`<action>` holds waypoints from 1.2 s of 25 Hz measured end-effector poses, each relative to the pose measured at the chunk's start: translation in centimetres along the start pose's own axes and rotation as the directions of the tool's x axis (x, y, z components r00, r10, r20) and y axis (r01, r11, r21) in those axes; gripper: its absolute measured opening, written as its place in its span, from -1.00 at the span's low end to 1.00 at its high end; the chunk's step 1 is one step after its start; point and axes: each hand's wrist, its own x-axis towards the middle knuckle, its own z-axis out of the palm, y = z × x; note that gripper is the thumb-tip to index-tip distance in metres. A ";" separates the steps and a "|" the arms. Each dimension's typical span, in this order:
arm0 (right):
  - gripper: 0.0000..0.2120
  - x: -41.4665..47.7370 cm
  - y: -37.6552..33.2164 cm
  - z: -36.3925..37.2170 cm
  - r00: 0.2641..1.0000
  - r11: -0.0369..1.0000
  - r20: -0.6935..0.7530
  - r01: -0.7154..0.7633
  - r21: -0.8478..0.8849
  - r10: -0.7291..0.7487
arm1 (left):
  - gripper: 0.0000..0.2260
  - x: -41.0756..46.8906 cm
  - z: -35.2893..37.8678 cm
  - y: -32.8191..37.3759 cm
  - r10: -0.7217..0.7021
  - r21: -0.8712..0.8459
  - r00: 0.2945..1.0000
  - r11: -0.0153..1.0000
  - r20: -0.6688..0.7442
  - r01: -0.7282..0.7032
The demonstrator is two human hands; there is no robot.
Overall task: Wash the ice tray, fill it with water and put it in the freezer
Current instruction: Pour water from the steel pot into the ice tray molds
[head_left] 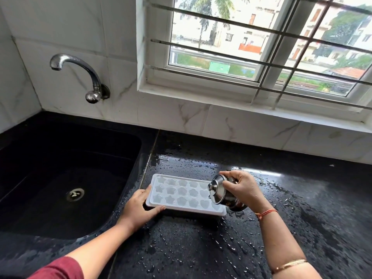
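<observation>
Left hand (138, 208) held the ice tray (181, 195) by its left end; right hand (244, 190) gripped a steel pot (219, 191) tipped above its right end.

I count one ice tray (181, 195), one steel pot (221, 193), one tap (80, 71), one sink (40, 178), one window (261, 37), plus my left hand (138, 210) and right hand (243, 190) (three rows of moulds, partly hidden).

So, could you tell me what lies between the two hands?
In the head view, the ice tray: left hand grips its left end, right hand holds a steel pot over its right end.
</observation>
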 end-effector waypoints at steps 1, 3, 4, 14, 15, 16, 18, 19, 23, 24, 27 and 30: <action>-0.88 0.0 -0.1 -0.1 1.000 1.000 0.006 -0.011 -0.002 0.011 | -0.17 0.0 0.1 -0.1 0.002 -0.004 1.000 1.000 -0.002 -0.002; -0.76 0.0 -0.1 -0.2 1.000 0.999 0.007 -0.025 -0.023 0.025 | -0.24 0.0 0.2 -0.2 0.004 -0.016 1.000 1.000 -0.019 -0.004; -0.74 0.1 0.0 -0.2 1.000 0.999 0.004 -0.025 -0.029 0.026 | -0.26 0.1 0.3 -0.3 0.006 -0.018 1.000 1.000 -0.027 -0.006; -0.60 -0.1 -0.3 -0.4 0.999 0.999 -0.014 -0.041 0.028 0.042 | -0.16 0.2 0.3 -0.5 -0.009 -0.008 1.000 1.000 -0.008 0.009; -0.61 0.0 -0.2 -0.4 0.999 0.998 -0.017 -0.044 0.043 0.045 | -0.12 0.2 0.3 -0.5 -0.013 -0.012 1.000 1.000 -0.006 0.013; -0.65 0.0 0.0 -0.4 0.998 0.997 -0.027 -0.050 0.057 0.052 | -0.07 0.3 0.3 -0.5 -0.017 -0.012 1.000 1.000 -0.005 0.017; -0.88 0.1 0.5 -0.5 0.996 0.992 -0.053 -0.062 0.107 0.068 | -0.03 0.2 0.3 -0.6 -0.016 -0.005 1.000 1.000 -0.006 0.016; -0.95 0.2 0.7 -0.6 0.994 0.987 -0.064 -0.076 0.144 0.086 | -0.02 0.2 0.3 -0.6 -0.013 0.000 1.000 1.000 -0.008 0.013; -0.79 0.5 1.8 -0.8 0.977 0.947 -0.121 -0.135 0.291 0.177 | -0.02 0.1 0.2 -0.4 -0.006 0.008 1.000 1.000 -0.009 0.006; -0.81 0.5 1.8 -0.8 0.974 0.941 -0.137 -0.130 0.313 0.180 | -0.02 0.1 0.2 -0.3 -0.005 0.004 1.000 1.000 -0.010 0.005; -0.96 0.6 1.6 -0.8 0.965 0.941 -0.190 -0.115 0.319 0.182 | -0.07 -0.1 0.1 0.0 0.002 0.010 1.000 1.000 -0.003 -0.002; -0.93 0.9 1.6 -0.9 0.952 0.966 -0.257 -0.103 0.237 0.164 | -0.05 -0.2 0.1 0.1 0.009 0.021 1.000 1.000 -0.014 -0.009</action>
